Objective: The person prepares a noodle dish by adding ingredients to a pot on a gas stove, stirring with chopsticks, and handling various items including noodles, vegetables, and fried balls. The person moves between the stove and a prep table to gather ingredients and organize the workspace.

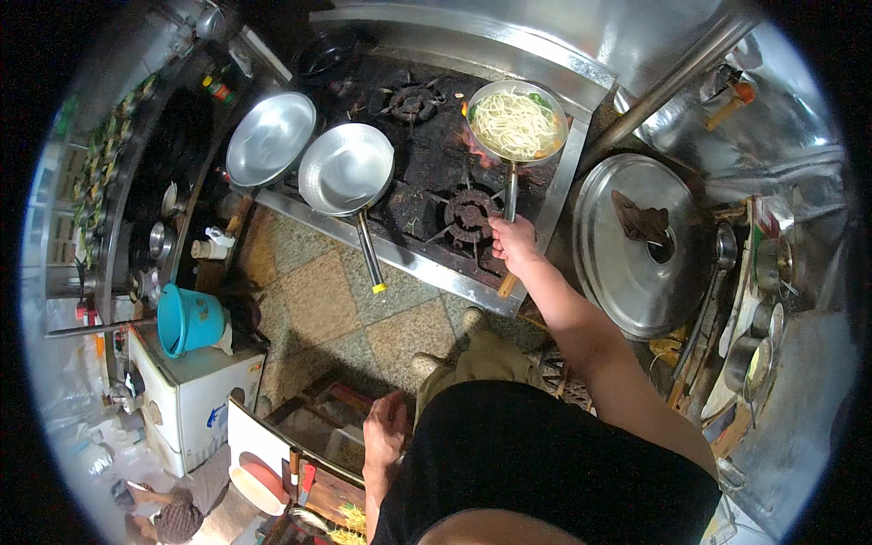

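Observation:
My right hand (514, 244) grips the dark handle of a metal frying pan (507, 87) that holds pale noodles (514, 126) with some green vegetable pieces. The pan is over the right part of the blackened gas stove, and flames show at its left edge. My left hand (385, 428) hangs low beside my body, touching nothing that I can see; its fingers are partly curled and blurred. An empty hammered metal pan (346, 167) with a yellow-tipped handle rests at the stove's front left, next to a round metal lid or bowl (271, 138).
A large round metal lid (640, 272) with a dark cloth lies right of the stove. A blue bucket (194, 320) stands on a white cabinet at left. Low at left are a cutting board (327, 494) and a red-handled knife (308, 480). Another person (178, 521) is at bottom left.

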Demonstrator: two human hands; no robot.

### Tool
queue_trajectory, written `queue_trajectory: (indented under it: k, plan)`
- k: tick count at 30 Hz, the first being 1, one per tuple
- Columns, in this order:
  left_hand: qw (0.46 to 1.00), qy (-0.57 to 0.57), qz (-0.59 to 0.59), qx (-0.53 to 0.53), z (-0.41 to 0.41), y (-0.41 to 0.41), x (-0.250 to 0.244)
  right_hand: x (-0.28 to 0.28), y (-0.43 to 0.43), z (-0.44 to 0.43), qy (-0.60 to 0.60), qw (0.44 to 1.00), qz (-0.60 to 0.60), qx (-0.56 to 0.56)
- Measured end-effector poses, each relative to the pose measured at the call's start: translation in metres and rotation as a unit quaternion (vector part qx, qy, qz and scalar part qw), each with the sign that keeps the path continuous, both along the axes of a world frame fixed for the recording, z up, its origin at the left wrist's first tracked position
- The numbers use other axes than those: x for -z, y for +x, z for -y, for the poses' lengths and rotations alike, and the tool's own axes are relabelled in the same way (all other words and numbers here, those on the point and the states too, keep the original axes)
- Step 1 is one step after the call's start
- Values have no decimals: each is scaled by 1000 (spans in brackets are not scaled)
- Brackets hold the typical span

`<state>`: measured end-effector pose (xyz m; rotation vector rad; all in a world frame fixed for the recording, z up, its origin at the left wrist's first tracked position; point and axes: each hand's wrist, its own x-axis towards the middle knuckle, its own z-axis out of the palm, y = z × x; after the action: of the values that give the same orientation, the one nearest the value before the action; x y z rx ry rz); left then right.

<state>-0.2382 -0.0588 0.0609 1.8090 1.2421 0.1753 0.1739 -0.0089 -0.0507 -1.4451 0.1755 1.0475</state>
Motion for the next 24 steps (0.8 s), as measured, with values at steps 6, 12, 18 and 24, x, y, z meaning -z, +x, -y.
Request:
queue_trajectory:
  k: [6, 12, 18, 24]
  plan:
    - [999, 2, 3, 43, -33, 28, -3, -4, 10, 2, -7, 1000, -16, 22]
    - [998, 21, -8, 66, -53, 14, 9, 4, 1, -2, 5, 998, -37, 53]
    - [995, 24, 21, 97, -117, -36, 20, 10, -14, 11, 9, 995, -49, 85]
    - [994, 55, 53, 74, -204, -116, 28, 0, -79, 9, -33, 981, 40, 189]
